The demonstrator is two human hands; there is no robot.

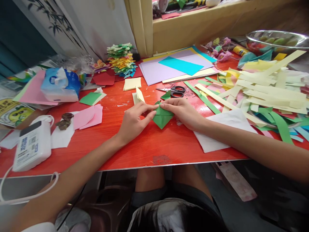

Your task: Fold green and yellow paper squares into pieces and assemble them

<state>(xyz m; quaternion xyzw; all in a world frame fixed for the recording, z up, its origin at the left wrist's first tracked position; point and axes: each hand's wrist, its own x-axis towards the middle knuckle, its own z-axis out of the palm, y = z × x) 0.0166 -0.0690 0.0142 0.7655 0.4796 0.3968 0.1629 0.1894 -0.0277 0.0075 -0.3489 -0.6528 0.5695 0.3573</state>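
Pinching folded green paper [162, 120] at cluttered red table [135, 154]

Holding paper over mid-table: pinched at left edge between thumb and forefinger of left hand [135, 120], at top right between thumb and fingers of right hand [182, 113]. Strewn just beyond with black-handled scissors [177, 91], cream squares [132, 83]; heaped at right with paper strips [272, 91]. Laid farther back with lilac sheets [154, 71], metal bowl [272, 47]. Backed by yellowish ledge [200, 27], bamboo-print white panel [96, 22].

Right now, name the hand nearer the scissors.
Right. The right hand is just below the scissors in the picture; the left hand is farther off, to their lower left.
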